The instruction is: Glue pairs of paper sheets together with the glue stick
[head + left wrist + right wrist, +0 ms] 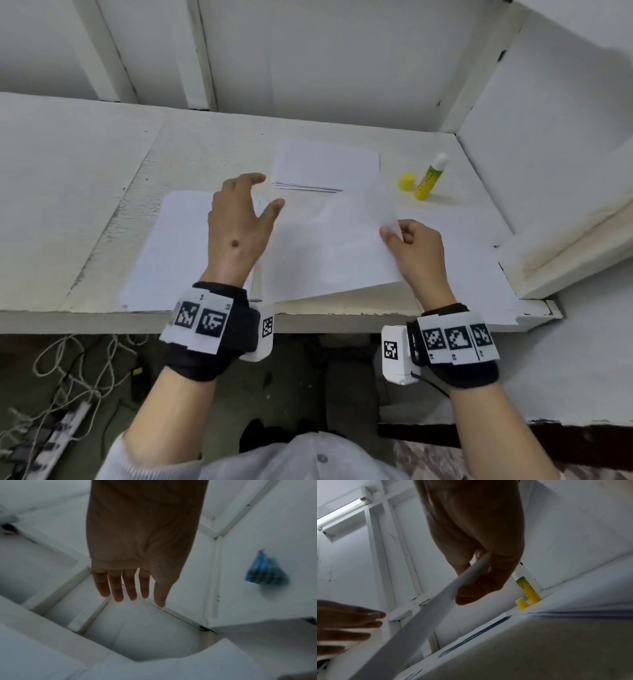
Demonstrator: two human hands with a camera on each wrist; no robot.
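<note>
The right hand [416, 245] pinches the right edge of a sheet [329, 246] between thumb and fingers and holds it lifted and tilted over the desk [85, 178], while the left hand [239, 226] hovers just beside the sheet's left edge, fingers spread and holding nothing. Another sheet [164, 246] lies flat under the left hand, a stack [325, 164] sits behind, and the glue stick [430, 176] stands uncapped at the right rear (its yellow cap [407, 181] just beside it).

blue bag [266, 573] blurred, glue stick [430, 178] label unreadable
</note>
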